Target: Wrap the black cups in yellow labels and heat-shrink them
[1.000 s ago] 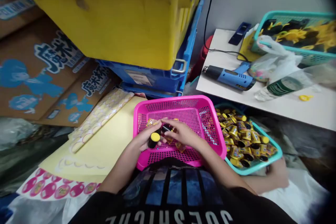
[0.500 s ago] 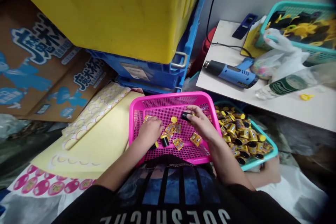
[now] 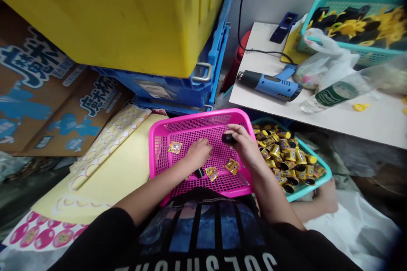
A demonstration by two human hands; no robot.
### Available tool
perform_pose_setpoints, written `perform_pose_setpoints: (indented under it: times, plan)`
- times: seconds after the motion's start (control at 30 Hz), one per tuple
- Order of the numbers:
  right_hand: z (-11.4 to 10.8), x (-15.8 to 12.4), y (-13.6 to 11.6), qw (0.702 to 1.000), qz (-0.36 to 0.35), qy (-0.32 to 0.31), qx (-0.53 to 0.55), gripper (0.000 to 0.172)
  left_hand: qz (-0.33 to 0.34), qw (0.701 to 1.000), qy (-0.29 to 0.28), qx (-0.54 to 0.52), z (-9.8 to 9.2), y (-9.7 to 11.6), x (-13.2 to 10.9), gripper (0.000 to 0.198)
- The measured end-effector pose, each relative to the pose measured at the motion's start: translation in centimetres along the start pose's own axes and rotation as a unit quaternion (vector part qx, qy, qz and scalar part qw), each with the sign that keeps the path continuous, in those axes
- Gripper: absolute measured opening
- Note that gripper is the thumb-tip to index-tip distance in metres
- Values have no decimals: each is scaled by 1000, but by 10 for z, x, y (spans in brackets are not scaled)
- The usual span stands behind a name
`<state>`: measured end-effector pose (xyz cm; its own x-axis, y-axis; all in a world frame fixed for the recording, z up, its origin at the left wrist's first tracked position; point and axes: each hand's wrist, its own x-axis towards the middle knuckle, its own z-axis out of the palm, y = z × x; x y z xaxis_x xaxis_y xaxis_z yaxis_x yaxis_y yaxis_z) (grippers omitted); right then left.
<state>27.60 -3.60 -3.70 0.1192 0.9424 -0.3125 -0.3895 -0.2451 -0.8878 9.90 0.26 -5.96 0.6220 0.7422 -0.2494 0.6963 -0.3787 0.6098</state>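
Observation:
My right hand (image 3: 244, 146) grips a small black cylinder (image 3: 228, 138) between thumb and fingers, over the right side of a pink mesh basket (image 3: 203, 116). My left hand (image 3: 199, 152) reaches down into the middle of the basket, its fingers bent together; whatever lies under the fingertips is hidden. Below it another black cylinder (image 3: 199, 173) lies partly covered by the wrist. Printed yellow wrappers lie on the basket floor: one wrapper (image 3: 174, 147) at left, another wrapper (image 3: 211, 173) near the front and a wrapper (image 3: 232, 167) below my right hand.
A teal basket (image 3: 327, 173) full of yellow-wrapped black pieces stands at right. On the white table (image 3: 337, 125) lie a blue heat gun (image 3: 270, 85), a plastic bottle (image 3: 333, 95) and a second teal basket (image 3: 345, 48). Stacked yellow (image 3: 127, 21) and blue crates (image 3: 171, 91) rise ahead.
My left hand has moved right, from the left wrapper to the middle of the basket, covering the wrappers there. My right hand still holds the black cylinder. The camera view has shifted slightly.

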Motion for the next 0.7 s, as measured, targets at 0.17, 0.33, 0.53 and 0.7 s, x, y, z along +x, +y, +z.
perform_pose_setpoints:
  times: [0.17,0.33,0.53,0.7]
  plan:
    - [-5,-11,-1,988,-3,-33,-148,36,-35,988,51,-138,-24,-6,-7,5]
    - [18,-17,-3,967,-20,-75,-244,38,-88,907,105,-398,-45,13,-24,36]
    - [38,-14,9,984,-14,-66,-162,35,-126,824,154,-531,-58,29,-34,49]
    - [37,-12,-2,974,-30,-63,-217,43,-136,882,137,-430,-73,25,-44,54]
